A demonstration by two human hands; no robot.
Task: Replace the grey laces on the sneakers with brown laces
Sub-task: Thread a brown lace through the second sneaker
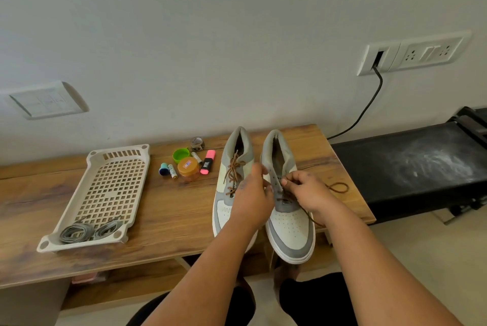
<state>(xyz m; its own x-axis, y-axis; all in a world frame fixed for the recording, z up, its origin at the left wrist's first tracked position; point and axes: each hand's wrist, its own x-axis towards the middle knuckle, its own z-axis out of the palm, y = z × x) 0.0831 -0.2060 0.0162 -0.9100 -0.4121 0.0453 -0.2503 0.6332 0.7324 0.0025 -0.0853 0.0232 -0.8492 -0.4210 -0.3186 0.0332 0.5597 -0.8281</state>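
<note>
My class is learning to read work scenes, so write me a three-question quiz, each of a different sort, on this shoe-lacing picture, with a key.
1. True or false: the grey laces lie in the perforated tray.
2. Which sneaker already has a brown lace up its eyelets? A) the left sneaker B) the right sneaker C) neither
3. Fill in: the right hand pinches the ____ lace at the right sneaker.

Key
1. True; both grey bundles sit at the tray's near end.
2. A; the right sneaker's upper eyelets are bare, while the left hand is at its eyelets.
3. brown
</note>
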